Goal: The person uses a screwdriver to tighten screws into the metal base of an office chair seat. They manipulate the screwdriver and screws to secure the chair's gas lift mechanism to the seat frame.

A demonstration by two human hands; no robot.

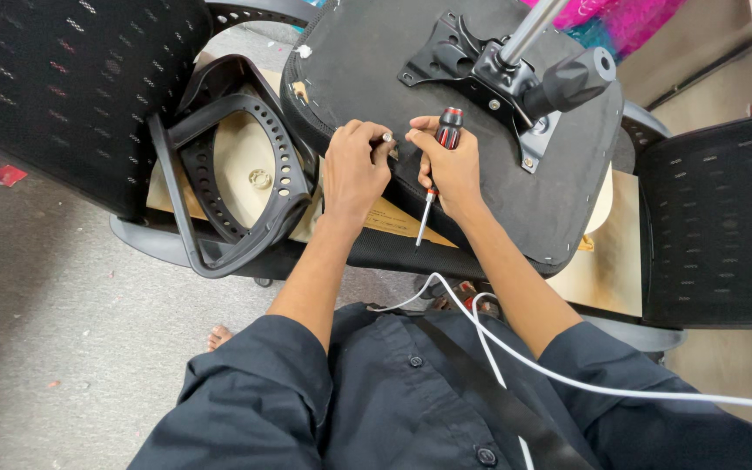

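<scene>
Left hand (354,170) is pinching a small metal bolt (387,137) against an upturned black fabric seat (367,61). Right hand (450,165), at 3 o'clock, is gripping a red-and-black screwdriver (439,165), shaft pointing down.

Illumination: even, moderately bright, diffuse; source not visible. Shadows soft and short. A faint one lies under the upturned seat base (446,104) on the near side, another beneath the loose armrest frame (228,174) at left.

Glare: narrow highlight along the metal gas-lift column (533,30) at the far edge; dull sheen on the black lever knob (572,80). No blown-out areas except the pale wall strip, far right.

Sharpness: centre crisp; stitching and staples on the seat base resolve clearly. The white cable (567,379) near the camera is slightly soft. Dark shirt (411,400) holds little detail.

Distortion: wide-angle bowing at the edges; the mesh backrests left and right curve outward.
</scene>
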